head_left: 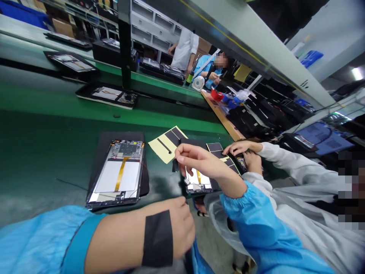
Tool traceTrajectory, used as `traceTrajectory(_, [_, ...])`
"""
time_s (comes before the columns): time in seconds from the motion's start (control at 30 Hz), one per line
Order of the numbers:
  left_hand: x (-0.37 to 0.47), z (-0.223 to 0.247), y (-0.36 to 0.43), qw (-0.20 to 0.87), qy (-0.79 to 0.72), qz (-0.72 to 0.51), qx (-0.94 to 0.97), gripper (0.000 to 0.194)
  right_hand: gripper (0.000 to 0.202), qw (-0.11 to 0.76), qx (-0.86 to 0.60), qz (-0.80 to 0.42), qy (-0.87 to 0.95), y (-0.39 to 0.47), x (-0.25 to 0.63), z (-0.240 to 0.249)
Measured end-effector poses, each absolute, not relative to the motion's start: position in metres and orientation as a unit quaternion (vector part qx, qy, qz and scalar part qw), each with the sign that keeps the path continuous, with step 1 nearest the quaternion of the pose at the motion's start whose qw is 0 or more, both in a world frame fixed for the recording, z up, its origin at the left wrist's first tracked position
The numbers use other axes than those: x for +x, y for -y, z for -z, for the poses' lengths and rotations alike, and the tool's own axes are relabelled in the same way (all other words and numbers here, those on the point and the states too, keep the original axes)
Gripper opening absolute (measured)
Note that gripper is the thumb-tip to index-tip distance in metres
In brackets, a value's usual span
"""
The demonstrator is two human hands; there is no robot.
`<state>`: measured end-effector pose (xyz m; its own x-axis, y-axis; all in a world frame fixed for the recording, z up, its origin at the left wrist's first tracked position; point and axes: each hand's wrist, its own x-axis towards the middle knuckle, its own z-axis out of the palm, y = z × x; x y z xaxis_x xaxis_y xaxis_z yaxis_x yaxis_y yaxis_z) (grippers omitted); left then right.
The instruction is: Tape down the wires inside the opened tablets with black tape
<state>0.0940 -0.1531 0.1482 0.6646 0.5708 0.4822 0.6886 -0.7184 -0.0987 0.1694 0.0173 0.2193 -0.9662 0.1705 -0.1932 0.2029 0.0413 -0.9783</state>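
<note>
1. Right hand (196,158): fingertips pinching a black piece (175,166), right by the yellow sheet (157,150)'s near corner.
2. Left hand (182,228): nearer than the yellow sheet, fingers curled, black patch (158,239) across the wrist. Can't tell if it's gripping anything.
3. That piece looks light, floppy, maybe sticky; I'd grab just an edge.
4. Opened tablet (116,175) on a black mat (128,136) left of the yellow sheet; second tablet (199,178) to its right.

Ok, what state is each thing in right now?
Left tablet: open, internals exposed
Right tablet: open, partly hidden
Yellow backing sheet: partly bare, bearing black stickers
Right hand: pinching small black piece
Left hand: loosely curled, black patch by wrist
White desk fan: can't tell if running
</note>
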Motion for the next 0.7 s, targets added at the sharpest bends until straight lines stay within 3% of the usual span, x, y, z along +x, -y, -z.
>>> traceTrajectory(0.1, [0.069,-0.132,0.144,0.186,0.39,0.225,-0.873,0.016,0.03,0.017,0.131,0.669,-0.732,-0.019,0.175,-0.22])
traceTrajectory(0.17, [0.046,-0.127,0.143,0.153,0.433,0.262,-0.849,0.022,0.031,0.019,0.111,0.711,-0.694,-0.018,0.179,-0.217])
traceTrajectory(0.33, [0.005,-0.147,0.156,-0.05,0.564,0.422,-0.708,0.027,0.033,0.031,0.052,0.822,-0.566,-0.007,0.179,-0.195])
traceTrajectory(0.53, [0.015,-0.178,0.155,-0.388,0.527,0.508,-0.56,0.028,0.035,0.044,0.023,0.822,-0.567,-0.002,0.174,-0.178])
traceTrajectory(0.7, [0.019,-0.167,0.154,-0.489,0.505,0.524,-0.481,0.04,0.032,0.024,0.061,0.802,-0.593,-0.002,0.182,-0.177])
